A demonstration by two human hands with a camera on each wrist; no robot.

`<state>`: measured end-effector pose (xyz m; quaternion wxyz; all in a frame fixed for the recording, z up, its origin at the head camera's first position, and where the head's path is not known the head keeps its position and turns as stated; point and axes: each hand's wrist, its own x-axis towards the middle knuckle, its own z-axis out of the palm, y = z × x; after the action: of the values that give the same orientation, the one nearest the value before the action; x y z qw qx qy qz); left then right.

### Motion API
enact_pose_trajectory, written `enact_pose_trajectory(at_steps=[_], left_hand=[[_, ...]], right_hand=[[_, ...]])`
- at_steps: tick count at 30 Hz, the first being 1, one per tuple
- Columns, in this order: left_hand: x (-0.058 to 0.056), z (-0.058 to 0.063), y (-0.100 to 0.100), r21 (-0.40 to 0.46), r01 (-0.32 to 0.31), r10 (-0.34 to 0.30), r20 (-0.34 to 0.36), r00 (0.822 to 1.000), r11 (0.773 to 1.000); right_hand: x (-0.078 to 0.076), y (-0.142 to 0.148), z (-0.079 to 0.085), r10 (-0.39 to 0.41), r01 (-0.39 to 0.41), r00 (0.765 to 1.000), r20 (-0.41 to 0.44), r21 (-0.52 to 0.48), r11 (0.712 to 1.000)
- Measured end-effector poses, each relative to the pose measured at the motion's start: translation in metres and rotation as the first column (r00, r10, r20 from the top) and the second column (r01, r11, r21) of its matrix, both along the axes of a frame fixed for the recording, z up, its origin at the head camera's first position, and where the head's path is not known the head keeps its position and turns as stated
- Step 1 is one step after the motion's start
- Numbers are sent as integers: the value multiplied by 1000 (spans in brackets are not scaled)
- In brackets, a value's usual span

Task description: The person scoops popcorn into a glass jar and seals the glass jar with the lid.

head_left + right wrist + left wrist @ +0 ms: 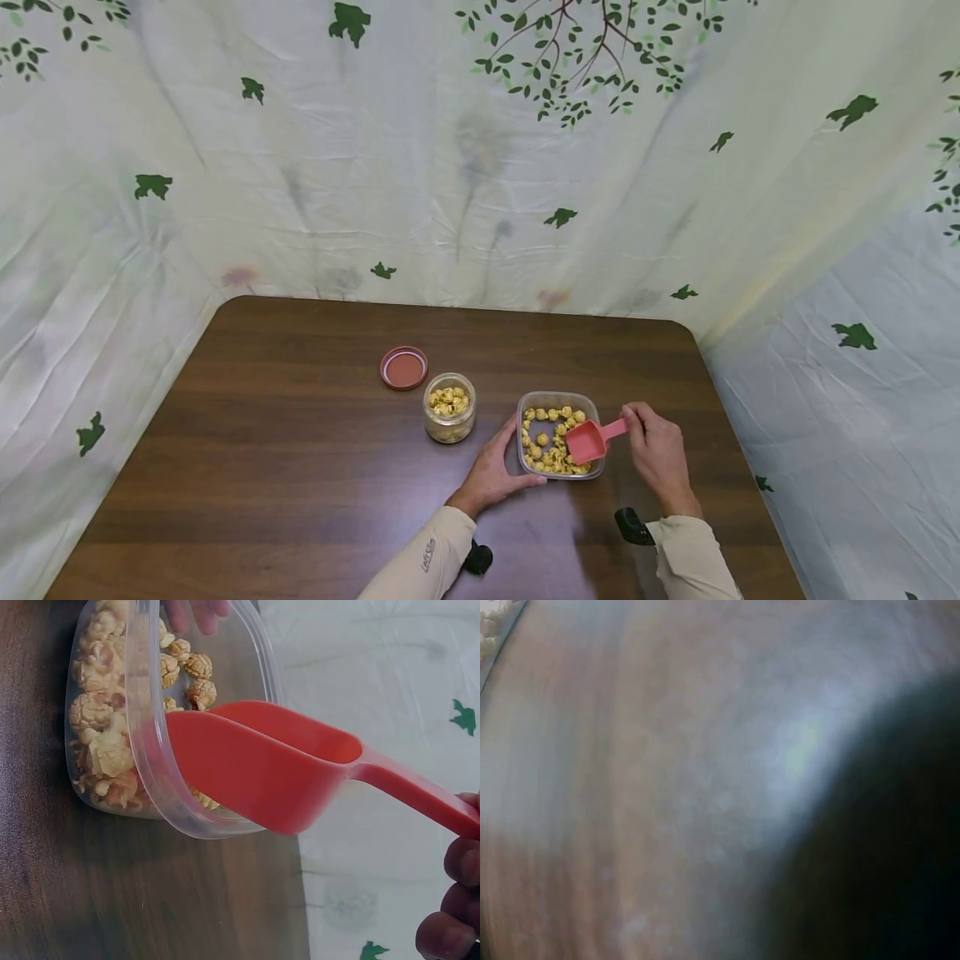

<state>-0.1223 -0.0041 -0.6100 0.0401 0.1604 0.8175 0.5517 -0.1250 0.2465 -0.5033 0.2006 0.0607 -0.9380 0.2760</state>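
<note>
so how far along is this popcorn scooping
Done: the round red lid is off the clear round jar, which holds yellow popcorn. In hand: the right hand holds the pink plastic scoop, tip inside the clear rectangular plastic container, which the left hand steadies. Still left, probably: more scooping, as popcorn lies in both, and closing the jar; which way the popcorn is going isn't clear.

In the head view, the left forearm [420,554], pale-sleeved, slants forward and rightward to the left hand [491,475], its thumb spread wide from the fingers. The right forearm [693,554], likewise sleeved, leans forward and leftward; the right hand [660,450] grips with curled fingers [446,935].
</note>
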Motion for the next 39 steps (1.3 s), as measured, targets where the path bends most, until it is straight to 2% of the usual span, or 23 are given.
enact_pose_trajectory(at_steps=[6, 13, 21, 30, 35, 39], left_hand=[[0, 0, 0, 11, 1, -1, -20, 1000, 1000], [0, -2, -1, -6, -1, 1, -88, 996, 1000], [-1, 2, -1, 7, 7, -6, -12, 1000, 1000], [-1, 1, -1, -1, 3, -3, 1, 1000, 1000], [0, 2, -1, 9, 3, -3, 1, 1000, 1000], [1, 2, -1, 5, -2, 2, 4, 1000, 1000]], right_hand=[[-1, -1, -2, -2, 2, 1000, 19, 7, 1000], [-1, -1, 1, -12, 12, 1000, 19, -5, 1000], [-2, -5, 3, -23, 23, 1000, -1, 35, 999], [-1, -12, 2, 38, -38, 999, -6, 82, 996], [-1, -10, -4, 28, -27, 1000, -3, 59, 998], [-1, -9, -8, 15, -16, 999, 32, 38, 999]])
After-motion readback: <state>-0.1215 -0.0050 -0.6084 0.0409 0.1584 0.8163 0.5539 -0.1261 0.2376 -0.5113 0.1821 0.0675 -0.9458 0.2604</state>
